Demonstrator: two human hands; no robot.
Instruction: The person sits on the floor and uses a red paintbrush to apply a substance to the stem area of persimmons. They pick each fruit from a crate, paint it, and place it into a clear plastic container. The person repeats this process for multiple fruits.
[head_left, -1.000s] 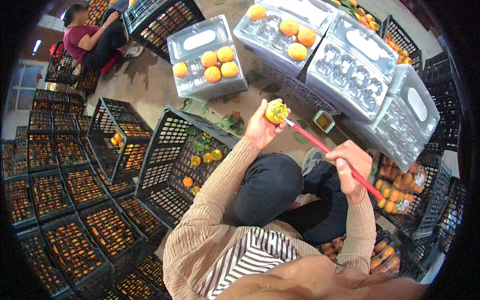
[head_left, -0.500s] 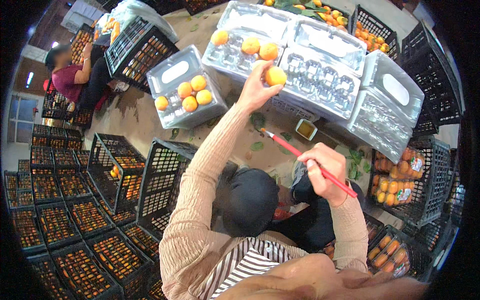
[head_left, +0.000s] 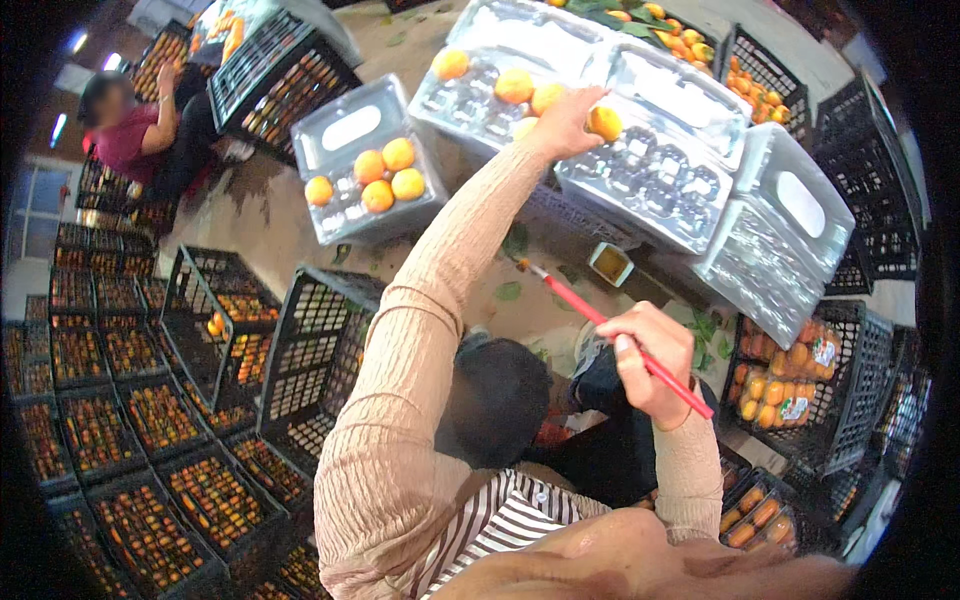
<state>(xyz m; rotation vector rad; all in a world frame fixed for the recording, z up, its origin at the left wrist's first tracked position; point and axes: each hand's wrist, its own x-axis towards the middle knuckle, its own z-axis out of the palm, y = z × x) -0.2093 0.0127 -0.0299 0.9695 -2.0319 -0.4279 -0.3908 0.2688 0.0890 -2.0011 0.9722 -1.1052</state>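
My left hand (head_left: pixel 568 122) reaches over the open clear plastic clamshell packs. Its fingers are closed on a round orange fruit (head_left: pixel 605 123), just at the near left corner of a pack with bare cups (head_left: pixel 650 165). Beside it, the left-hand pack (head_left: pixel 455 105) holds several of the same fruits, one partly hidden by my hand. Lower down, my right hand (head_left: pixel 655 362) grips a red-handled paintbrush (head_left: pixel 578 302), its bristle tip pointing up and left. Close to that tip, on the floor, stands a small square cup (head_left: pixel 611 264) of yellowish liquid.
Left of the packs stands another clamshell (head_left: pixel 345 185) with several fruits. At right are stacked clamshells (head_left: pixel 785 230) and a black crate (head_left: pixel 850 375) of filled packs. Fruit crates (head_left: pixel 170 420) crowd the left. A co-worker (head_left: pixel 130 125) sits at the upper left.
My left hand has moved right and slightly up with the fruit, from the left pack's edge toward the adjoining pack. My right hand keeps the brush in nearly the same place.
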